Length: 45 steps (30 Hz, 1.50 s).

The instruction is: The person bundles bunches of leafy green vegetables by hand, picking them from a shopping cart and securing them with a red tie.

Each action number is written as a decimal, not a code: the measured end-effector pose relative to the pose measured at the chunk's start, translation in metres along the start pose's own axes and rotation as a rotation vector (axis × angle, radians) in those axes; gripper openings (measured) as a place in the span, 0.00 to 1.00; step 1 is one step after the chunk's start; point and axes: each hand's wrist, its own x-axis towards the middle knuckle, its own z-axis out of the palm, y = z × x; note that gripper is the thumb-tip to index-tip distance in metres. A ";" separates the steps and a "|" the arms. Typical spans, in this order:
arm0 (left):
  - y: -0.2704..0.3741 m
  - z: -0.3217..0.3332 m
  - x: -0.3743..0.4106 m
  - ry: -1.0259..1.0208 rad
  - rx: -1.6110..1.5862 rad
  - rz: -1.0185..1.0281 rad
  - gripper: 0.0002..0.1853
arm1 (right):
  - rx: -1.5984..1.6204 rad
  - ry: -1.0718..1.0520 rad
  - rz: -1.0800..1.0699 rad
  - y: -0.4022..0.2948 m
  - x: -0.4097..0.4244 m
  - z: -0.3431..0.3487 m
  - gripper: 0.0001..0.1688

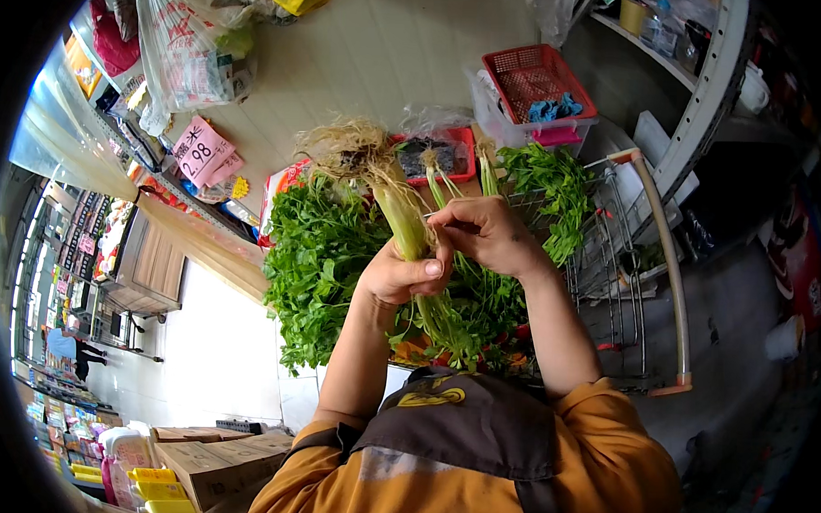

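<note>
My left hand (pixel 406 273) is wrapped around the pale stalks of a celery bunch (pixel 397 205). Its tangled, soil-specked roots (pixel 350 146) point away from me, and its leaves hang towards my apron. My right hand (pixel 492 235) has its thumb and fingers pinched together at the right side of the stalks, just above my left thumb; the exact bit between the fingertips is too small to make out. Below and left of the hands lies a large heap of leafy celery (pixel 322 253). More rooted stems (pixel 488 174) lie behind my right hand.
A metal shopping cart (pixel 613 277) with a curved handle (pixel 661 265) stands at right. Beyond the greens are a small red basket (pixel 465 150) and a clear bin (pixel 483 110) with a red basket (pixel 532 74) on it. Shelving (pixel 718 77) rises at right. Cardboard boxes (pixel 227 464) sit lower left.
</note>
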 end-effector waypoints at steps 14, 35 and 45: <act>-0.008 -0.011 0.012 -0.376 0.138 0.163 0.12 | 0.029 -0.090 -0.099 -0.001 -0.007 -0.019 0.07; 0.006 -0.033 0.004 -0.163 0.507 0.147 0.15 | 0.838 0.063 0.159 0.000 -0.034 0.014 0.11; -0.028 -0.001 0.042 0.289 -0.018 -0.011 0.06 | -0.325 0.394 -0.294 -0.008 -0.014 -0.024 0.10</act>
